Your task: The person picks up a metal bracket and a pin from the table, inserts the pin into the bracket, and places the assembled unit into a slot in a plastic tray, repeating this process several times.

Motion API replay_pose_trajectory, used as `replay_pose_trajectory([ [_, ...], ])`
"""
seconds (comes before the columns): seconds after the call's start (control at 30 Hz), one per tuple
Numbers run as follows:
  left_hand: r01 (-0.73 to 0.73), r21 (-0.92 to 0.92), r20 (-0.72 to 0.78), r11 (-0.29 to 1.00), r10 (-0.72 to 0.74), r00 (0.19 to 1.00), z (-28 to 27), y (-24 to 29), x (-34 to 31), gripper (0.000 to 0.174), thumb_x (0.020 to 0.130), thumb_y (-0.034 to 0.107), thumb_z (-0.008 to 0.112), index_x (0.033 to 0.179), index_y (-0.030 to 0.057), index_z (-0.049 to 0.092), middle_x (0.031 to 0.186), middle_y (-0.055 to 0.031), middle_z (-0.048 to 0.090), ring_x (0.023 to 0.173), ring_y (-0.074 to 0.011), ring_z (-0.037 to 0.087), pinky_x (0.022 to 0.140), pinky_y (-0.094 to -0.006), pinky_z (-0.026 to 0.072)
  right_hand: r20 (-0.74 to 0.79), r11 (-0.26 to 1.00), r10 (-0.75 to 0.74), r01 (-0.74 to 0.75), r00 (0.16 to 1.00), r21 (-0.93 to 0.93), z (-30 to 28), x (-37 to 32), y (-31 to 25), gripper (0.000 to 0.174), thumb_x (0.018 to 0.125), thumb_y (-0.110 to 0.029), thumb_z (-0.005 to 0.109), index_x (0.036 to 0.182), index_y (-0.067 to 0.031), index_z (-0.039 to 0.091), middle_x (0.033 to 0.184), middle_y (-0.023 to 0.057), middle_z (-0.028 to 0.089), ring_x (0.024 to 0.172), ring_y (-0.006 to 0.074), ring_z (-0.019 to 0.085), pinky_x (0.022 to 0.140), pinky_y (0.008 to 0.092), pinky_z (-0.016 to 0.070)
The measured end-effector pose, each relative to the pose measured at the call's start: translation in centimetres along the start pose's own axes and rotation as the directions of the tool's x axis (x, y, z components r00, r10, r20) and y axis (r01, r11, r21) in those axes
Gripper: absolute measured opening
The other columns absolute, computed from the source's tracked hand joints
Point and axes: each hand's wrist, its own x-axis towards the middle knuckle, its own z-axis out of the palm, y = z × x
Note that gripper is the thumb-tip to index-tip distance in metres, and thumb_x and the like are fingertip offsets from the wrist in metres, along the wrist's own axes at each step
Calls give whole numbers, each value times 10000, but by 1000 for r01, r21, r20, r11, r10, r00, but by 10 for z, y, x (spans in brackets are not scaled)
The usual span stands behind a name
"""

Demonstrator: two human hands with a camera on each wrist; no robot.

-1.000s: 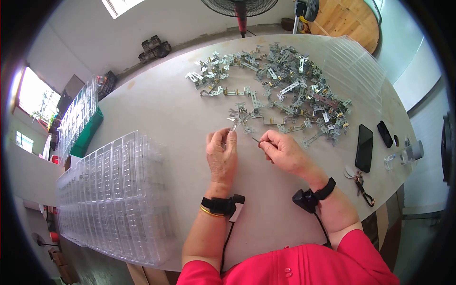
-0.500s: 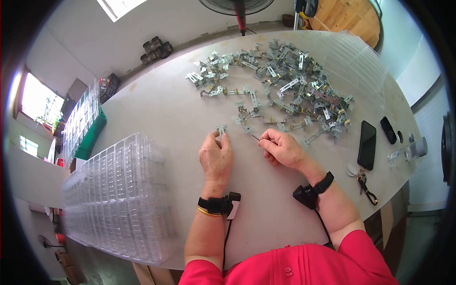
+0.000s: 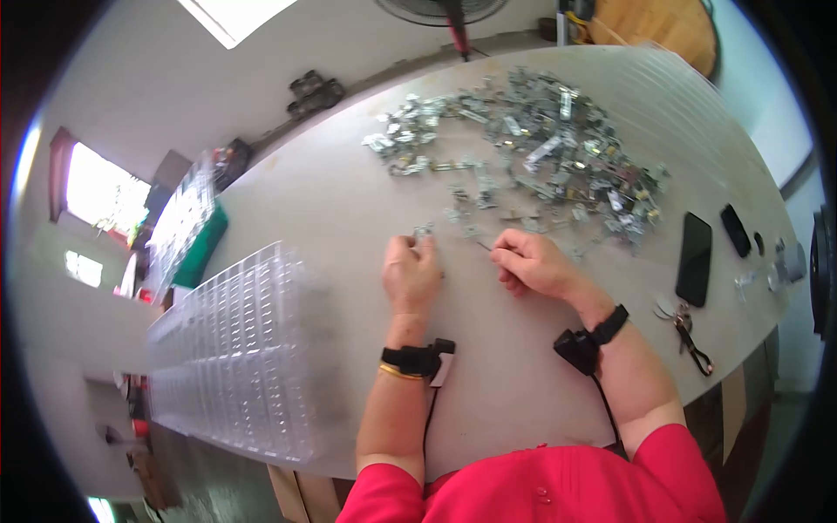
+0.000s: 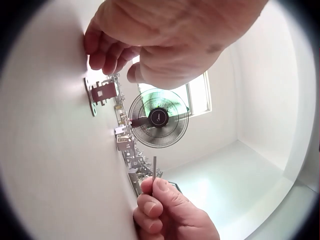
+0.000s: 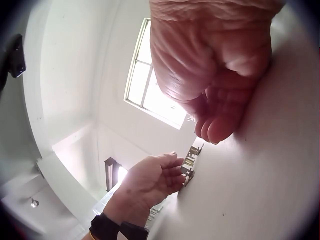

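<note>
Head view, left hand point(image 3: 411, 275) loosely curved beside bracket point(image 4: 104, 93), right hand point(image 3: 535, 265) pinching thin rod point(image 4: 154, 167)

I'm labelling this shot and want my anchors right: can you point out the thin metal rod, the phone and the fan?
Thin metal rod point(image 4: 155, 166): left wrist view, its exposed shaft.
Phone point(image 3: 694, 260): head view, middle of its dark face.
Fan point(image 4: 159, 117): left wrist view, its central hub.

Bracket pile point(image 3: 545, 152) on far half of table point(image 3: 506, 383); plastic trays point(image 3: 235, 357) left; phone point(image 3: 695, 259) right, keys point(image 3: 683, 322) before it; fan point(image 4: 159, 117) behind table.
</note>
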Motion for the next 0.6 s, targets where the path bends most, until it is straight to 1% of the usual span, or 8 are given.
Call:
replay_pose_trajectory([
  [0.1, -134, 195, 26, 972, 132, 991, -5, 6, -3, 225, 897, 219, 651, 908, 1, 597, 861, -205, 654, 790, -415, 632, 726, -477, 506, 10, 1000, 15, -15, 1000, 15, 0, 4, 3, 147, 1000, -206, 585, 984, -60, 597, 741, 29, 625, 580, 107, 597, 530, 271, 521],
  [0.17, -138, 128, 8, 982, 138, 990, -1, 4, -6, 212, 889, 204, 647, 874, 2, 586, 885, -226, 660, 834, -432, 643, 744, -495, 511, 7, 1000, 4, -4, 1000, -12, 0, 5, 3, 141, 999, -202, 585, 980, -63, 590, 732, 23, 616, 584, 105, 593, 522, 270, 514],
  [0.27, -104, 192, 20, 976, 103, 995, -1, 11, -11, 213, 888, 206, 645, 885, -4, 609, 908, -238, 669, 877, -433, 658, 772, -510, 518, 48, 1000, -18, 19, 999, -18, -2, 8, 6, 135, 1000, -200, 584, 978, -66, 582, 728, 20, 609, 589, 103, 593, 523, 267, 514],
  [0.37, -167, 233, 59, 958, 158, 986, 0, 15, -19, 226, 889, 213, 647, 900, -13, 629, 910, -240, 674, 885, -435, 663, 784, -513, 523, 26, 999, -23, 24, 999, -24, -3, 9, 7, 133, 1002, -199, 582, 965, -71, 573, 728, 21, 608, 597, 104, 597, 518, 263, 511],
  [0.43, -201, 232, 180, 952, 161, 970, -10, 21, -28, 232, 894, 213, 643, 921, -17, 640, 919, -237, 680, 871, -431, 665, 793, -511, 522, 35, 999, -36, 37, 999, -25, -2, 10, 6, 135, 1003, -198, 580, 964, -69, 572, 729, 22, 609, 595, 104, 596, 517, 264, 511],
  [0.47, -194, 237, 168, 952, 156, 973, -17, 25, -30, 232, 894, 213, 643, 921, -17, 640, 919, -237, 680, 871, -431, 665, 793, -511, 522, 14, 999, -29, 29, 999, -25, -3, 9, 6, 137, 1003, -197, 578, 963, -67, 571, 730, 23, 610, 592, 105, 595, 516, 265, 511],
  [0.53, -168, 193, 287, 967, 108, 952, -27, 33, -36, 238, 921, 213, 606, 923, -25, 623, 906, -219, 675, 902, -424, 641, 803, -502, 495, 27, 999, -38, 38, 999, -16, -3, 10, 8, 145, 1010, -203, 576, 966, -65, 570, 727, 23, 608, 579, 103, 586, 509, 263, 509],
  [0.6, -184, 163, 298, 969, 129, 946, -44, 46, -44, 232, 923, 204, 602, 923, -26, 627, 903, -220, 675, 904, -420, 641, 805, -497, 495, 31, 999, -45, 44, 999, 20, -4, 12, 12, 152, 1014, -211, 578, 967, -68, 568, 721, 18, 602, 566, 98, 577, 496, 256, 503],
])
